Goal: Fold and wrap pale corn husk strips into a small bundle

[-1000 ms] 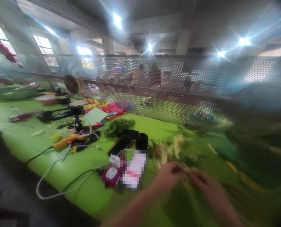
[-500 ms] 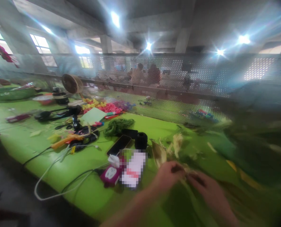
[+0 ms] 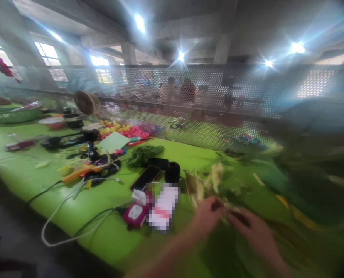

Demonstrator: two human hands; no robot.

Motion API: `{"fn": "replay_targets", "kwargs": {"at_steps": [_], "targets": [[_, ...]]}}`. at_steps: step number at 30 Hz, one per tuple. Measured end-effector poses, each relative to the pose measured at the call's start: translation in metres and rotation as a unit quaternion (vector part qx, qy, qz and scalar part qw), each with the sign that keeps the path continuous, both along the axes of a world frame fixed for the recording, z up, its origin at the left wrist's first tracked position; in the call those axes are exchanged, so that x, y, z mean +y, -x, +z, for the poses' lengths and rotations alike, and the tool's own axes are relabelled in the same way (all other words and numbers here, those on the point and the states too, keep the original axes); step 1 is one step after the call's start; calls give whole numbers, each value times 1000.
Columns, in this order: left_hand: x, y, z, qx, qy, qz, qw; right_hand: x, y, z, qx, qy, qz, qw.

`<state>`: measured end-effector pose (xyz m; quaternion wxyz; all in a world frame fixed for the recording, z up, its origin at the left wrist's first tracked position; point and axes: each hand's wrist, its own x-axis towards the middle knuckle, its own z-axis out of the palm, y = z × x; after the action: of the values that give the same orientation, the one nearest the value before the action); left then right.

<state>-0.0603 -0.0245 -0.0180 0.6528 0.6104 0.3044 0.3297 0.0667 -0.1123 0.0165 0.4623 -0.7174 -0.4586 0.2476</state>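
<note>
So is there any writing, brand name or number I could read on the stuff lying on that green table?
No text can be read anywhere.
White packet: pixelated, red band visible, no letters.
Pink power bank: a white face-like picture, no words.
Phone: dark screen, nothing showing.
Pale green sheet: looks blank.
Material between the left hand and right hand: blurred leaves, no label.

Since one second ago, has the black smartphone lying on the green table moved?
No. The black smartphone keeps its place beside the black thread spool and the pink power bank; only the camera view shifted slightly.
</note>
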Motion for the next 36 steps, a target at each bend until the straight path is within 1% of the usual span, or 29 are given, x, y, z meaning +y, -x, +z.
{"fn": "replay_targets", "kwargs": {"at_steps": [2, 4, 8, 10, 13, 16, 20, 23, 26, 28, 32, 36], "targets": [[2, 2, 0, 10, -4, -13, 1000, 0, -3, 2, -7, -6, -13, 1000], [3, 5, 2, 5, 8, -29, 1000, 0, -5, 4, -6, -3, -22, 1000], [2, 8, 4, -37, 78, -38, 996, -1, -6, 6, 31, 6, -44, 999], [0, 7, 4, -47, 87, -41, 994, -1, -5, 7, 48, 4, -57, 997], [0, 3, -1, -33, 30, -34, 998, 0, -3, 9, 67, 1, -61, 996], [2, -1, -6, -8, -13, 0, 1000, 1, -1, 10, 79, 7, -53, 995], [4, 0, -4, 0, -6, 2, 1000, 2, -2, 4, 77, 5, -35, 996], [4, 3, 1, -3, 16, -14, 1000, 1, -3, 0, 76, 3, -26, 997], [4, 6, 2, 0, 24, -35, 999, 0, -5, 1, 66, -1, -15, 998], [6, 7, 1, 7, 14, -40, 999, 0, -7, 2, 59, -8, -7, 998], [7, 6, -2, 44, -25, -27, 998, 2, -10, 3, 56, -22, -4, 998], [3, 6, 2, 63, -47, -41, 996, 3, -8, -1, 2, -16, -11, 1000]]}}
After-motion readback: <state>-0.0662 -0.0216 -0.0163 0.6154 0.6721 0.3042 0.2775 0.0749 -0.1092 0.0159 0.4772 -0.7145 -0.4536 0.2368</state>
